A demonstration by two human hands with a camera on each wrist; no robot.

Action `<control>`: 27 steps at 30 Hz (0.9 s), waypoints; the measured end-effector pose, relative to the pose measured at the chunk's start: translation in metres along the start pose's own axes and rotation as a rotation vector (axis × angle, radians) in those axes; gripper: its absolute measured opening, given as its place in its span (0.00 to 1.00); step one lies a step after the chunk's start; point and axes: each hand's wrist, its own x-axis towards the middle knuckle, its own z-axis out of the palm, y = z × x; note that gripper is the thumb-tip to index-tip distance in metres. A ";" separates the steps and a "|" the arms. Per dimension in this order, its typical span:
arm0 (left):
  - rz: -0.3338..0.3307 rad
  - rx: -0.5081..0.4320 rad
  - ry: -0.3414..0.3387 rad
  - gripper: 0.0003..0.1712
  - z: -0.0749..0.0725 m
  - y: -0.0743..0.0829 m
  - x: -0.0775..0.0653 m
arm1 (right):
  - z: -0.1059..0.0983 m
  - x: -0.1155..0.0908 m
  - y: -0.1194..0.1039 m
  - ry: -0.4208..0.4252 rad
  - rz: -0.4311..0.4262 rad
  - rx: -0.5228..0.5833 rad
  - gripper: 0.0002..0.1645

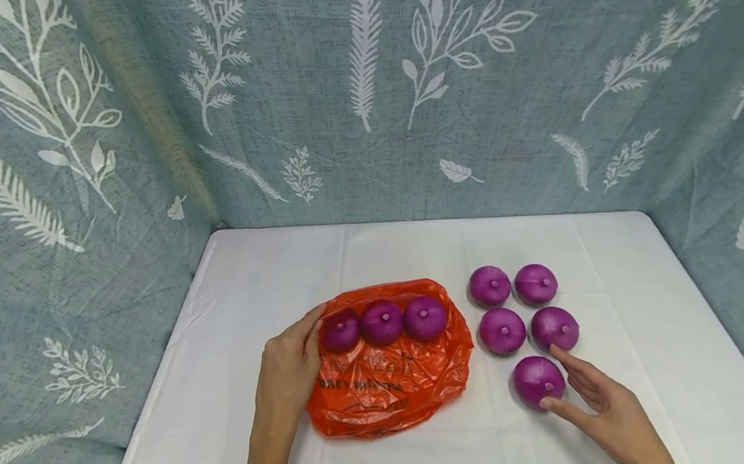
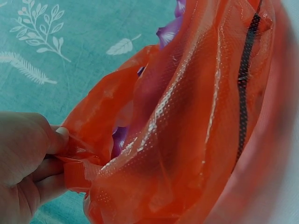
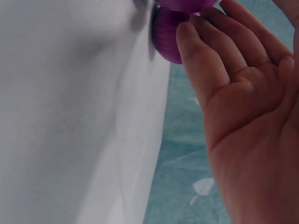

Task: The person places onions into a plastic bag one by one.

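Note:
My left hand (image 1: pixel 290 359) pinches the left rim of an orange-red plastic bag (image 1: pixel 389 405) with dark print. In the left wrist view, thumb and fingers (image 2: pixel 58 140) grip the gathered edge of the bag (image 2: pixel 187 140). Three purple onions lie in a row at its mouth, the rightmost onion (image 1: pixel 425 318) nearest the loose group. On the right, my right hand (image 1: pixel 616 416) spreads around the front onion (image 1: pixel 538 381), thumb by its near side and fingertips close to the onion behind it (image 1: pixel 555 329). Its fingers are fairly straight in the right wrist view.
Further onions, such as the back-right one (image 1: pixel 536 284) and the middle one (image 1: pixel 502 330), sit right of the bag on a white-covered table (image 1: pixel 260 273). A blue-green leaf-patterned cloth (image 1: pixel 378 173) hangs behind and along both sides.

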 end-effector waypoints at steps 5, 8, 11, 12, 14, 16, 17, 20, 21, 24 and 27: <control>0.003 -0.001 -0.001 0.20 0.000 0.000 0.000 | 0.002 0.001 0.002 -0.011 0.019 -0.018 0.50; 0.010 -0.001 0.003 0.20 0.000 0.000 0.000 | 0.003 0.001 0.003 -0.015 0.046 -0.050 0.52; 0.015 0.002 0.005 0.20 0.000 0.000 0.000 | 0.005 0.002 0.004 -0.020 0.054 -0.069 0.53; 0.015 0.004 0.004 0.20 0.000 0.000 0.000 | 0.006 0.002 0.004 -0.020 0.054 -0.072 0.53; 0.012 0.007 0.002 0.20 0.000 -0.001 0.000 | 0.007 0.002 0.004 -0.019 0.047 -0.074 0.53; 0.008 0.008 0.001 0.20 0.000 -0.001 -0.001 | 0.008 0.002 0.004 -0.015 0.031 -0.072 0.53; 0.005 0.009 0.002 0.20 0.000 -0.001 -0.001 | 0.009 0.002 0.004 -0.014 0.025 -0.071 0.53; 0.003 0.011 0.006 0.20 0.000 -0.001 -0.001 | 0.010 0.002 0.004 -0.005 0.000 -0.068 0.53; 0.003 0.010 0.008 0.20 0.000 -0.001 -0.001 | 0.010 0.002 0.004 -0.002 -0.008 -0.064 0.52; 0.006 0.009 0.011 0.20 0.000 -0.001 -0.001 | 0.011 0.001 0.005 0.006 -0.018 -0.062 0.52; 0.004 0.007 0.012 0.19 0.000 0.000 -0.001 | 0.012 0.000 0.006 0.010 -0.016 -0.065 0.52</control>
